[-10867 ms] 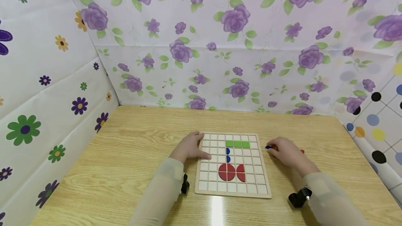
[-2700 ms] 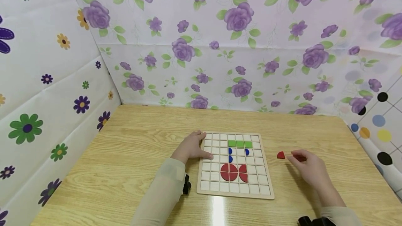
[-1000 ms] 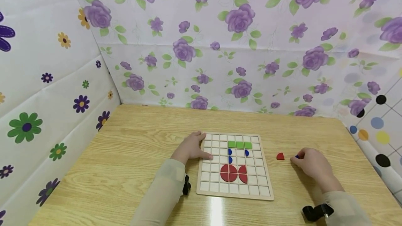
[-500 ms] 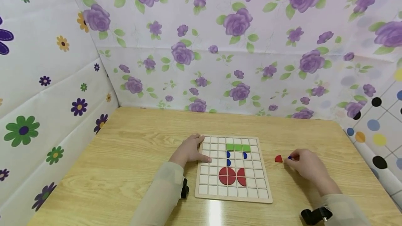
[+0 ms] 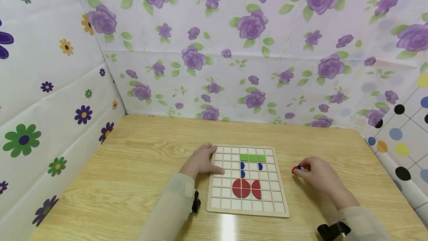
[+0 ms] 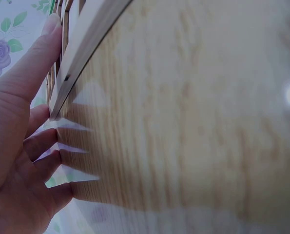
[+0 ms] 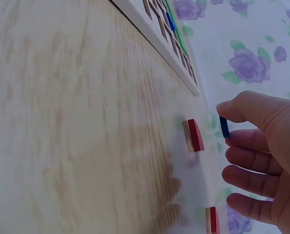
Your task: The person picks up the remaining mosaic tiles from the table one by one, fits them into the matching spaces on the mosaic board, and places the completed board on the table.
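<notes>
2 red pcs (image 7: 197, 135) nr R grip (image 5: 317, 174), pinching blue pc (image 7: 224, 126).

Board (image 5: 255, 175): pale wood, whitish squared grid. Toward its 12 o'clock, green squares (image 5: 253, 158); toward 6, red quarter-rounds (image 5: 237, 184); past 3, a red piece (image 7: 197, 135) and a blue piece (image 7: 224, 127). Counter (image 5: 150, 155): yellowish, brown-grained. Backdrop (image 5: 220, 68), 12: white, purple-rose and green-leaf print.

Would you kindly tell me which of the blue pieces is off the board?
It is the blue piece pinched in the right hand; the other three blue pieces all lie on the board.
</notes>
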Action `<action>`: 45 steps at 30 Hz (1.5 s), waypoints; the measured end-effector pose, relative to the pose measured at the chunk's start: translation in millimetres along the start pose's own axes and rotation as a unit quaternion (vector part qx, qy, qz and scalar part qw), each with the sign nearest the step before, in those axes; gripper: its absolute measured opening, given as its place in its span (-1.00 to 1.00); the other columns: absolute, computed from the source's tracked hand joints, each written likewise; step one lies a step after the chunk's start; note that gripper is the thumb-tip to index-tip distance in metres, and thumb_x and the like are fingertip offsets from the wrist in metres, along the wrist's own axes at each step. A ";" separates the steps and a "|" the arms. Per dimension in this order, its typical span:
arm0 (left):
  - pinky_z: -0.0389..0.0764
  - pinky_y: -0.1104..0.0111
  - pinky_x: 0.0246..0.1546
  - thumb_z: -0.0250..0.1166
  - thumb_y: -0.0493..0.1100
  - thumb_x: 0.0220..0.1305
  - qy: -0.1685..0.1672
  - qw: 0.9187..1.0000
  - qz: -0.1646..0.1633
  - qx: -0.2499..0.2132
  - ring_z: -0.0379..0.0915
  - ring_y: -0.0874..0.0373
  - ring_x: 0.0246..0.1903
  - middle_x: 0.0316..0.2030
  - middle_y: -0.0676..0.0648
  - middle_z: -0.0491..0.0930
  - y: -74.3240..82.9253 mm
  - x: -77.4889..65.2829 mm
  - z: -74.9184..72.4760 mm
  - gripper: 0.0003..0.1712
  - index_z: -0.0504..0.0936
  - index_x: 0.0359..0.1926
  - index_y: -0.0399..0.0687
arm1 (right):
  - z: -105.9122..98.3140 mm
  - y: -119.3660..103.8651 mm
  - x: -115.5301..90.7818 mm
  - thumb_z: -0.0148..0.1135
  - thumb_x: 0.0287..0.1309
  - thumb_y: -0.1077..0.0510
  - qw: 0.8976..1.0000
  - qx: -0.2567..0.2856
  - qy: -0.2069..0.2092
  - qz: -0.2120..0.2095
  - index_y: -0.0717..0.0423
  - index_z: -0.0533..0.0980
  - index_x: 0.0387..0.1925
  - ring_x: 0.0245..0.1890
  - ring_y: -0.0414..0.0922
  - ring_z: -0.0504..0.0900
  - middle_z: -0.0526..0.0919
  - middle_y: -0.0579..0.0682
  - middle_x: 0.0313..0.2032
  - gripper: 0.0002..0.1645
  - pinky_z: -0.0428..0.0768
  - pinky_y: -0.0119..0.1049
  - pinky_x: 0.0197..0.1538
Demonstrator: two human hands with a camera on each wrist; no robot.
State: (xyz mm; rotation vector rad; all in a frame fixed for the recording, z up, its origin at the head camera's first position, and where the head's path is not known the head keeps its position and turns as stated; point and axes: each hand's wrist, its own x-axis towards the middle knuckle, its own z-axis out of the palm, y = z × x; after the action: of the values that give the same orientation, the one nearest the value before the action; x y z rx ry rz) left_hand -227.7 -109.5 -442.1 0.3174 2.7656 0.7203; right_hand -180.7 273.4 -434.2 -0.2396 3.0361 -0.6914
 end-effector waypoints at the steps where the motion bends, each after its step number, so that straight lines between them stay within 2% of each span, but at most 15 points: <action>1: 0.13 -0.04 0.38 0.47 0.32 -0.18 -0.001 1.000 0.000 0.000 -0.09 -0.12 0.44 0.46 -0.13 0.02 0.3 -0.3 -0.3 0.18 0.17 0.43 0.06 | 0.4 -1.0 0.6 0.32 0.08 -0.05 1.000 -0.001 0.001 -0.004 0.05 0.65 -0.30 -0.43 -0.17 0.44 0.60 -0.05 -0.38 -0.73 0.42 -0.28 -0.37; 4: 0.14 -0.05 0.38 0.47 0.31 -0.18 -0.002 1.000 0.000 -0.002 -0.08 -0.13 0.44 0.46 -0.14 0.02 0.8 -1.3 -0.5 0.17 0.17 0.43 0.05 | 2.2 -3.9 2.0 0.33 0.08 -0.04 1.000 -0.008 0.005 -0.016 0.04 0.65 -0.31 -0.39 -0.18 0.46 0.60 -0.05 -0.36 -0.75 0.45 -0.27 -0.33; 12: 0.13 -0.05 0.38 0.47 0.30 -0.17 -0.004 1.000 0.000 -0.005 -0.09 -0.13 0.44 0.46 -0.14 0.02 1.8 -2.5 -0.7 0.17 0.17 0.43 0.04 | 7.0 -11.8 4.7 0.33 0.09 0.01 0.999 -0.011 0.001 -0.039 0.07 0.63 -0.35 -0.47 -0.20 0.40 0.54 -0.11 -0.47 -0.79 0.39 -0.33 -0.40; 18: 0.13 -0.05 0.38 0.47 0.31 -0.18 -0.002 1.000 -0.001 -0.007 -0.10 -0.12 0.45 0.46 -0.13 0.02 2.3 -2.3 -1.0 0.18 0.17 0.43 0.05 | 9.4 -18.5 5.2 0.34 0.08 -0.01 0.999 -0.011 0.010 -0.051 0.13 0.64 -0.29 -0.40 -0.20 0.48 0.61 -0.02 -0.36 -0.71 0.47 -0.32 -0.37; 23: 0.12 -0.05 0.38 0.47 0.31 -0.19 -0.003 1.000 -0.002 -0.003 -0.11 -0.10 0.45 0.46 -0.12 0.01 2.0 -2.0 -0.6 0.18 0.16 0.43 0.05 | 12.7 -23.3 6.8 0.34 0.08 -0.04 0.998 -0.003 0.003 -0.055 0.15 0.64 -0.24 -0.39 -0.19 0.47 0.60 -0.02 -0.35 -0.65 0.46 -0.34 -0.36; 35: 0.12 -0.05 0.38 0.47 0.30 -0.18 -0.002 1.000 -0.001 -0.006 -0.11 -0.11 0.45 0.47 -0.13 0.01 1.8 -2.6 -1.0 0.18 0.16 0.43 0.05 | 18.5 -33.5 10.6 0.36 0.06 0.00 0.997 0.017 -0.005 -0.080 0.08 0.63 -0.27 -0.40 -0.19 0.43 0.55 -0.09 -0.40 -0.74 0.42 -0.35 -0.38; 40: 0.13 -0.05 0.38 0.47 0.31 -0.17 -0.003 1.000 0.001 -0.003 -0.11 -0.11 0.45 0.46 -0.13 0.01 1.3 -1.8 -1.2 0.17 0.16 0.43 0.05 | 21.1 -35.8 11.6 0.36 0.05 -0.02 0.996 0.016 -0.003 -0.089 0.03 0.63 -0.30 -0.38 -0.21 0.46 0.57 -0.10 -0.38 -0.76 0.47 -0.31 -0.34; 45: 0.13 -0.05 0.38 0.47 0.31 -0.17 -0.002 1.000 -0.001 -0.004 -0.10 -0.11 0.45 0.46 -0.12 0.02 1.2 -1.2 -0.6 0.17 0.16 0.44 0.07 | 23.5 -38.5 12.7 0.37 0.05 -0.01 0.995 0.019 -0.004 -0.095 0.07 0.63 -0.27 -0.33 -0.21 0.50 0.59 -0.07 -0.33 -0.73 0.53 -0.29 -0.28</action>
State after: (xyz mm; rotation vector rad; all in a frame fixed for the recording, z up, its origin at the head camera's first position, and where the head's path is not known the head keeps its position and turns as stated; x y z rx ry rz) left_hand -226.6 -109.1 -440.8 0.3131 2.7576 0.7295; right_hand -186.4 227.1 -438.5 -0.5343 3.0150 -0.7560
